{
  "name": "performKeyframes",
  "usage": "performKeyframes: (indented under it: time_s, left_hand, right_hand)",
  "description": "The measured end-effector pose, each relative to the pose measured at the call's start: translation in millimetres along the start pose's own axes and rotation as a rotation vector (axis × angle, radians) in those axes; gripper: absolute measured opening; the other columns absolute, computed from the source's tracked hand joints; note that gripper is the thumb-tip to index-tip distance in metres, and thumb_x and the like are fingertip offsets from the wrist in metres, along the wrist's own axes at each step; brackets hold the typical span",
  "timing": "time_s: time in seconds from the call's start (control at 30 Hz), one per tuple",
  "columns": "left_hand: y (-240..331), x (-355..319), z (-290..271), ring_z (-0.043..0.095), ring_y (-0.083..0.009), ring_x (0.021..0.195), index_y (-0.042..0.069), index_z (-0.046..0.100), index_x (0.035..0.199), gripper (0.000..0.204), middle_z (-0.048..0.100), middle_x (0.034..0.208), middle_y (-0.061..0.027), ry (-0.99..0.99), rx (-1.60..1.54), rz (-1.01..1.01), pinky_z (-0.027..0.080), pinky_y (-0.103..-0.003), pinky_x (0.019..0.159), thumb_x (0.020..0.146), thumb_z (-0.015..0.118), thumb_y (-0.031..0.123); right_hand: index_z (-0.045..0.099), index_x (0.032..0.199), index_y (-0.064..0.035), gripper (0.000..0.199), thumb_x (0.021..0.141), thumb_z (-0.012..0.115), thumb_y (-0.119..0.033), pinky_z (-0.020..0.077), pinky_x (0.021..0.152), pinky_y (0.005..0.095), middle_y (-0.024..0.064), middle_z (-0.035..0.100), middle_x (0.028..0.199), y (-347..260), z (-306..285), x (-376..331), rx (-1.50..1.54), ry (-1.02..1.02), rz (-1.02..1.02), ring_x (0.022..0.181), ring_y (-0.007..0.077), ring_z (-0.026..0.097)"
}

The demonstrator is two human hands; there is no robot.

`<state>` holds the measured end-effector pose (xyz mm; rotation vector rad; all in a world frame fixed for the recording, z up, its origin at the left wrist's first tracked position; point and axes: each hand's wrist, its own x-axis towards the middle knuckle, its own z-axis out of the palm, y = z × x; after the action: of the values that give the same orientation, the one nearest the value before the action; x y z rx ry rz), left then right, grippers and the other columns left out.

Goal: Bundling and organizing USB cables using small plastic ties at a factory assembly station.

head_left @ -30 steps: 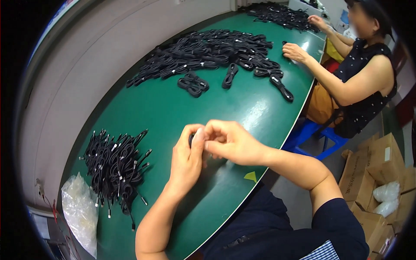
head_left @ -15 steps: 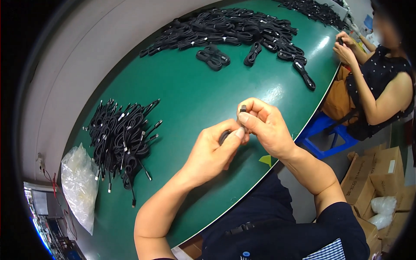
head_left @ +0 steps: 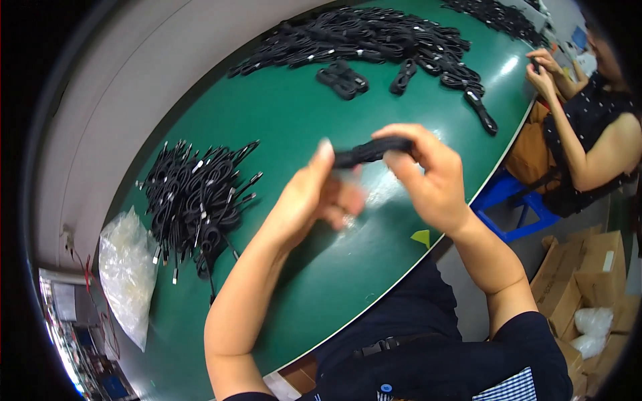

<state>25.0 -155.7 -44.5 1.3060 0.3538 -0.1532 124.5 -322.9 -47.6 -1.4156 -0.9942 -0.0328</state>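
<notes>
A coiled black cable [head_left: 372, 151] is held up level above the green table, stretched between both my hands. My right hand [head_left: 435, 175] is closed round its right end, the thumb below and the fingers over the top. At the cable's left end is my left hand [head_left: 309, 195], thumb raised beside the coil and fingers spread below; motion smears these fingers, so whether they grip is unclear. Left of my left hand lies a pile of black cables [head_left: 190, 200] with pale metal plugs. Tied black cable bundles [head_left: 374, 40] form a long heap at the far side.
A clear plastic bag [head_left: 126, 274] lies on the table's left edge. Single bundles [head_left: 342, 80] sit before the far heap. A yellow-green marker [head_left: 421, 236] is near the front edge. At right are another person, a blue stool [head_left: 511, 210] and cardboard boxes [head_left: 582, 274].
Both hands have drawn apart and lifted slightly. The cable, mostly hidden in my fingers before, now shows as a coil between them. The whole view has shifted a little.
</notes>
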Motion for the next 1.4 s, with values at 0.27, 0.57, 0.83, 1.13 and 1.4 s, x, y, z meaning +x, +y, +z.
performKeyframes:
  time_s: [0.27,0.57,0.83,1.13,1.4]
  left_hand:
    - [18.2,-16.6,17.2,0.050,-0.0049,0.076,0.002,0.057,0.094,0.022,0.054,0.082,0.0016,0.156,0.467,0.457,0.041,-0.020,0.065,0.085,0.069,0.019]
    - [8.9,-6.0,27.6,0.058,-0.0117,0.083,0.001,0.054,0.109,0.028,0.061,0.093,-0.0058,-0.021,-0.021,0.293,0.047,-0.026,0.073,0.088,0.064,0.017]
    - [-4.3,-4.8,25.8,0.060,-0.0149,0.085,0.000,0.055,0.110,0.024,0.061,0.095,-0.0072,0.012,-0.157,0.196,0.052,-0.029,0.075,0.093,0.058,0.017]
    - [-7.2,3.8,18.2,0.061,-0.0118,0.088,0.005,0.061,0.107,0.020,0.064,0.099,-0.0035,0.078,-0.404,0.178,0.050,-0.028,0.080,0.095,0.056,0.021]
    - [-14.6,2.2,25.8,0.055,-0.0144,0.088,0.007,0.057,0.096,0.016,0.059,0.092,-0.0038,0.154,-0.587,0.149,0.047,-0.032,0.082,0.095,0.056,0.022]
  right_hand:
    - [0.060,0.088,-0.0031,0.024,0.094,0.057,-0.026,0.0428,0.051,0.0201,-0.0007,0.056,0.065,6.5,-5.0,6.4,0.329,-0.248,0.519,0.056,0.0052,0.052]
    - [0.053,0.091,-0.0035,0.025,0.092,0.062,-0.027,0.0473,0.050,0.0212,0.0023,0.058,0.065,15.2,3.1,-0.9,0.557,-0.122,0.555,0.052,0.0088,0.057]
    - [0.048,0.104,-0.0048,0.024,0.090,0.063,-0.017,0.0474,0.057,0.0228,0.0024,0.060,0.086,19.9,14.8,-9.7,0.422,-0.033,0.463,0.070,0.0061,0.058]
    - [0.062,0.117,-0.0081,0.047,0.072,0.074,-0.014,0.0492,0.062,0.0317,0.0079,0.058,0.098,8.9,17.5,-15.6,-0.498,0.086,-0.250,0.075,0.0210,0.057]
    - [0.063,0.101,-0.0075,0.034,0.069,0.073,-0.006,0.0481,0.060,0.0326,0.0049,0.061,0.089,19.5,24.5,-16.4,-0.375,0.098,-0.420,0.071,0.0204,0.057]
